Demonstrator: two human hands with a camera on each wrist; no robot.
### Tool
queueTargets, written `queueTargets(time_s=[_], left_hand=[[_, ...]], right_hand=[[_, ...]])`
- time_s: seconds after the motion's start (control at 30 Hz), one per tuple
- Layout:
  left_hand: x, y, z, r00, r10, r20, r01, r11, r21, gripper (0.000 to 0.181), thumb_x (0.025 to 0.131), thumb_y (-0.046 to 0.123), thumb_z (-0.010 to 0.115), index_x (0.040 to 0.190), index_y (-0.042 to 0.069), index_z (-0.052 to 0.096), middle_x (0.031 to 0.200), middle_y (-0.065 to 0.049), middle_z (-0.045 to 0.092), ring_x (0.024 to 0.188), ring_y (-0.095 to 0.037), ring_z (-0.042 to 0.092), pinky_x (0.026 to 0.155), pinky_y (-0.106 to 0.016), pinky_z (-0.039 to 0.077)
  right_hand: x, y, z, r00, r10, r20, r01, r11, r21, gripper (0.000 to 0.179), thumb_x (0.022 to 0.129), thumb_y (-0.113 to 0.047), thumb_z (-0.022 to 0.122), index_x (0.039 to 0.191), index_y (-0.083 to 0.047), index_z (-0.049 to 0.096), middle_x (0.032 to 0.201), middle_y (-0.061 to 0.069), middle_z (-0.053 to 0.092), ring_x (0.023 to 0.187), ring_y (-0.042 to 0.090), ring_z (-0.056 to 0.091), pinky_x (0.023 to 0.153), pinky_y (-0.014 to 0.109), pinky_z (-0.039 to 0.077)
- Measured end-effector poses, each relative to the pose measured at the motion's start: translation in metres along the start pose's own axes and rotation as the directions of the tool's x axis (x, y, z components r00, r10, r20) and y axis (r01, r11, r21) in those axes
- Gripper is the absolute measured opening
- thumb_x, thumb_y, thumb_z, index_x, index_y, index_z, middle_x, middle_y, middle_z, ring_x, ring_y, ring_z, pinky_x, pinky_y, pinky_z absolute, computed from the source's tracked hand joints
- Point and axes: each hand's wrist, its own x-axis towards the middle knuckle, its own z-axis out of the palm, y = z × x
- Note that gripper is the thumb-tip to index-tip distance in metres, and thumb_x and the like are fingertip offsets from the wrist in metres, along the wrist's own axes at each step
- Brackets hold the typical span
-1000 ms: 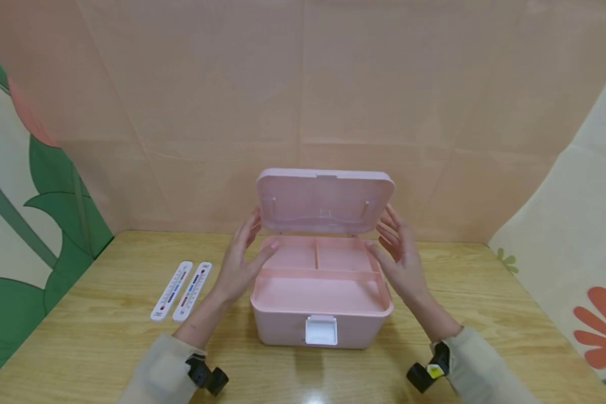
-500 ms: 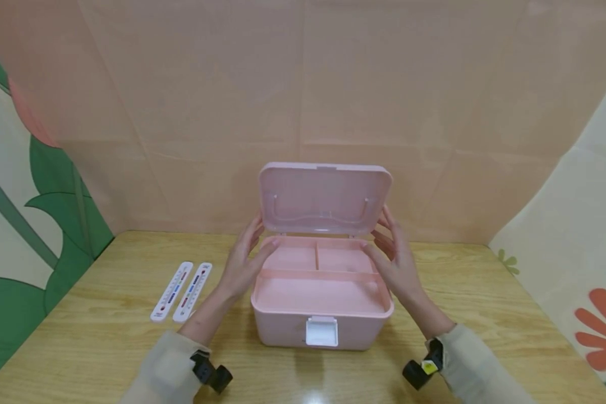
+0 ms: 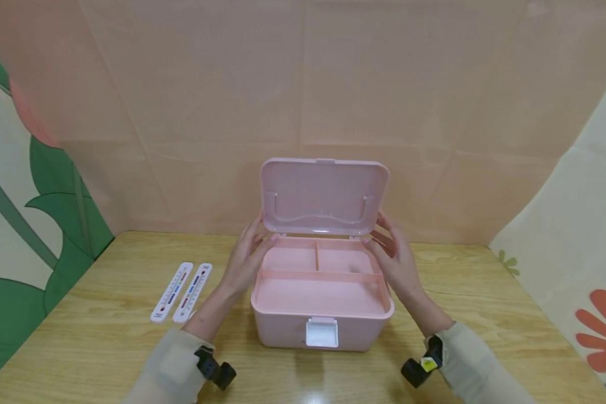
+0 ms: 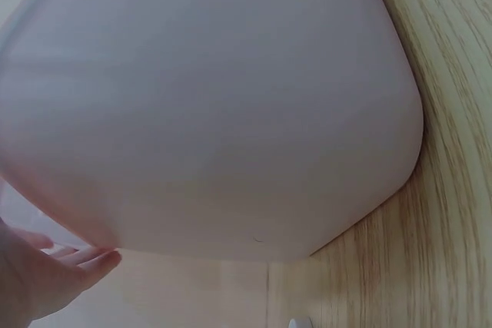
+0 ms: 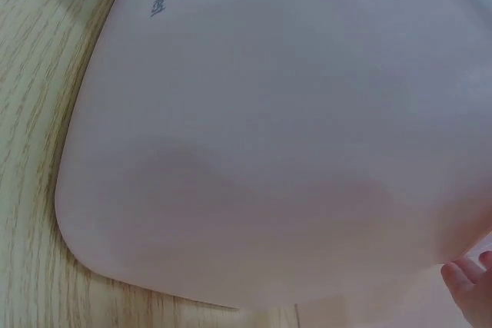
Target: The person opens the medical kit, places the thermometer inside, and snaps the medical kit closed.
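Observation:
A pink plastic medicine chest (image 3: 323,331) sits on the table with its translucent lid (image 3: 325,193) raised and tipped back. Inside shows a pink tray (image 3: 323,294) divided into three compartments, with a white latch (image 3: 321,332) on the chest's front. My left hand (image 3: 244,258) is at the back left corner, thumb by the rim and loosely bent fingers beside the lid's lower edge. Opposite it, my right hand (image 3: 396,261) lies the same way at the back right corner. Both wrist views show fingertips right by the rim, the left hand (image 4: 46,274) and right hand (image 5: 470,286) partly cropped.
Two white thermometer strips (image 3: 171,292) lie side by side on the wooden table (image 3: 81,331), left of the chest. Behind the table hangs a plain beige backdrop (image 3: 303,84); flower-patterned cloth (image 3: 581,235) stands at both sides.
The lid has tilted further back, its top edge rising in the head view. Both hands have moved slightly inward, closer to the chest. The thermometer strips have stayed put.

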Motion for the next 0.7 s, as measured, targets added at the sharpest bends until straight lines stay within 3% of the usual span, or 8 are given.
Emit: queueTargets(time_s=[0.2, 0.33, 0.53, 0.7], left_hand=[[0.0005, 0.0014, 0.0010, 0.998, -0.045, 0.041, 0.048, 0.996, -0.073, 0.069, 0.098, 0.030, 0.052, 0.154, 0.017, 0.016, 0.154, -0.016, 0.028, 0.132, -0.033, 0.046, 0.106, -0.047, 0.040], [0.0003, 0.0007, 0.0016, 0.997, -0.056, 0.047, 0.059, 0.995, -0.086, 0.068, 0.098, 0.029, 0.051, 0.154, 0.015, 0.015, 0.152, -0.018, 0.033, 0.132, -0.033, 0.046, 0.106, -0.046, 0.040], [0.0021, -0.0020, 0.0024, 0.998, -0.055, 0.028, 0.056, 0.997, -0.045, 0.067, 0.098, 0.031, 0.050, 0.154, 0.013, 0.018, 0.157, -0.013, 0.021, 0.133, -0.033, 0.045, 0.108, -0.047, 0.037], [0.0031, -0.0042, 0.0025, 0.997, -0.071, 0.033, 0.072, 0.996, -0.055, 0.066, 0.098, 0.031, 0.049, 0.154, 0.014, 0.018, 0.154, -0.015, 0.031, 0.132, -0.033, 0.045, 0.107, -0.049, 0.038]], right_hand=[[0.0006, 0.0018, 0.0033, 0.998, 0.062, 0.019, -0.062, 0.998, 0.012, 0.069, 0.093, -0.003, 0.058, 0.153, -0.014, 0.025, 0.147, 0.018, 0.034, 0.120, 0.030, 0.053, 0.086, 0.010, 0.047], [0.0000, 0.0031, 0.0054, 0.997, 0.077, 0.015, -0.077, 0.997, 0.018, 0.068, 0.093, -0.002, 0.057, 0.152, -0.012, 0.025, 0.147, 0.015, 0.032, 0.114, 0.017, 0.056, 0.086, 0.010, 0.048], [0.0002, 0.0049, 0.0072, 0.995, 0.095, 0.018, -0.095, 0.995, 0.026, 0.065, 0.093, -0.004, 0.058, 0.151, -0.010, 0.028, 0.150, 0.012, 0.030, 0.125, 0.036, 0.049, 0.086, 0.008, 0.046], [0.0004, 0.0063, 0.0073, 0.991, 0.129, 0.026, -0.130, 0.991, 0.037, 0.065, 0.094, -0.005, 0.057, 0.151, -0.007, 0.027, 0.153, 0.013, 0.027, 0.129, 0.036, 0.045, 0.086, 0.006, 0.044]])
